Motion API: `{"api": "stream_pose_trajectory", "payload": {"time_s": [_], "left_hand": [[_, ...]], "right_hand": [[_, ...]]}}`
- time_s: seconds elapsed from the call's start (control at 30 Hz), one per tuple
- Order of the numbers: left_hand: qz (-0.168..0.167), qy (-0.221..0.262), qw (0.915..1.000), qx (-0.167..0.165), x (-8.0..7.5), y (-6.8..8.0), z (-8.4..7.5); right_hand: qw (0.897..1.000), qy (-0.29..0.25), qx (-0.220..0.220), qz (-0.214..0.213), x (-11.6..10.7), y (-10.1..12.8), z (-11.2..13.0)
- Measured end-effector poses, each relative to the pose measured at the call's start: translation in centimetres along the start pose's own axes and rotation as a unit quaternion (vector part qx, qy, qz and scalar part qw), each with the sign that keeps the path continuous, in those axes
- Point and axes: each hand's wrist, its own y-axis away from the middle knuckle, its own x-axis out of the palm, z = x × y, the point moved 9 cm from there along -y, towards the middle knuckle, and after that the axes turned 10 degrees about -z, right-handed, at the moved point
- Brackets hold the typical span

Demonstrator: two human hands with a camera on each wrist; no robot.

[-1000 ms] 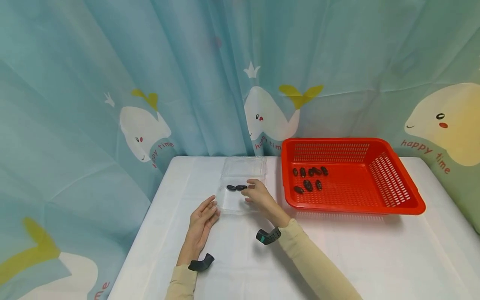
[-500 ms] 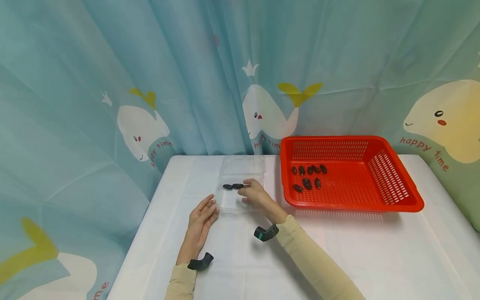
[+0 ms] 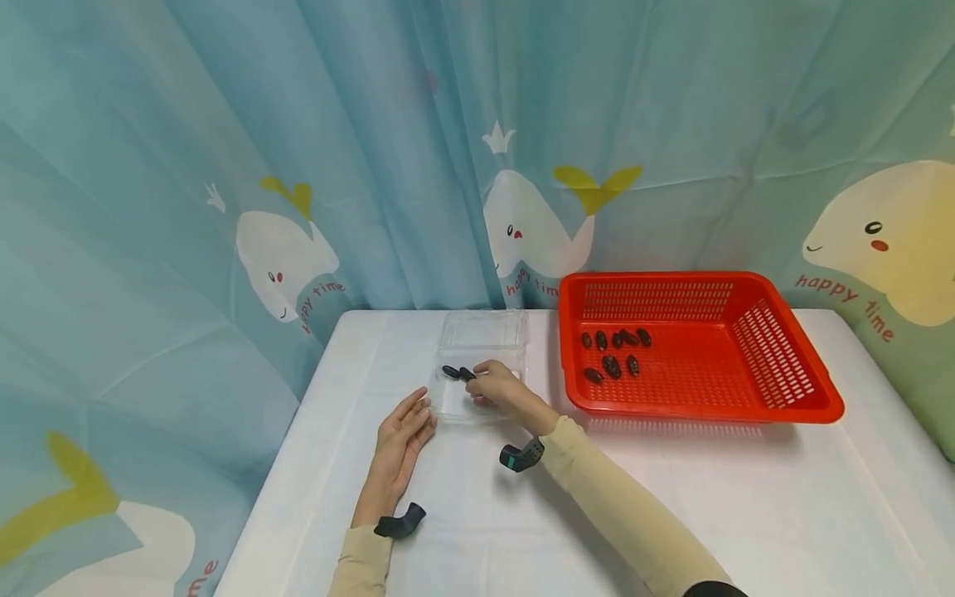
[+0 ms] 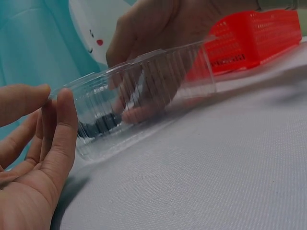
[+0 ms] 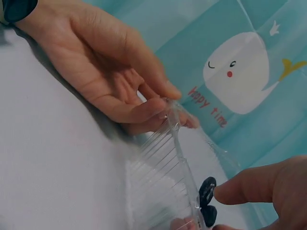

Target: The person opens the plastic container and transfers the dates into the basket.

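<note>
A clear plastic clamshell box (image 3: 451, 404) lies with its lid (image 3: 483, 329) folded back. Inside are two dark, oblong dates, a left one (image 3: 451, 372) and a right one (image 3: 467, 375), end to end. At the box's left front corner, my left hand (image 3: 403, 438) pinches the rim between thumb and fingers, as the left wrist view shows. My right hand (image 3: 503, 391) reaches into the box and holds the right date by its near end. In the right wrist view the thumb (image 5: 244, 184) meets a date (image 5: 207, 190); the fingertips below are mostly cut off.
To the right of the box stands a red perforated basket (image 3: 709, 412), with several dates (image 3: 612, 366) in its left part. A white cloth (image 3: 462, 514) covers the table. Behind hangs a blue curtain (image 3: 403, 166) with whale prints.
The right hand has moved slightly left and down in the box, its fingers closing on the right date. Both dates have shifted left and now lie slanted. The left hand has stayed put.
</note>
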Motion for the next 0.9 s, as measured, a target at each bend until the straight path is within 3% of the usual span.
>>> {"api": "stream_pose_trajectory", "payload": {"time_s": [0.2, 0.37, 0.7, 0.9], "left_hand": [[-0.003, -0.001, 1.0000, -0.002, 0.0, 0.0, 0.1], [-0.002, -0.009, 1.0000, 0.000, -0.1, -0.1, 0.1], [0.006, -0.011, 0.9999, 0.006, 0.1, -0.4, -0.1], [0.008, -0.010, 0.9999, -0.001, 0.0, -0.3, 0.1]], "right_hand": [[1.000, -0.003, -0.003, 0.009, 0.6, -0.5, 0.0], [1.000, 0.027, -0.010, -0.005, 0.7, -1.0, 0.1], [0.988, 0.122, -0.049, -0.080, 0.3, -1.3, 1.3], [0.986, 0.116, -0.058, -0.104, 0.1, -1.3, 1.2]]}}
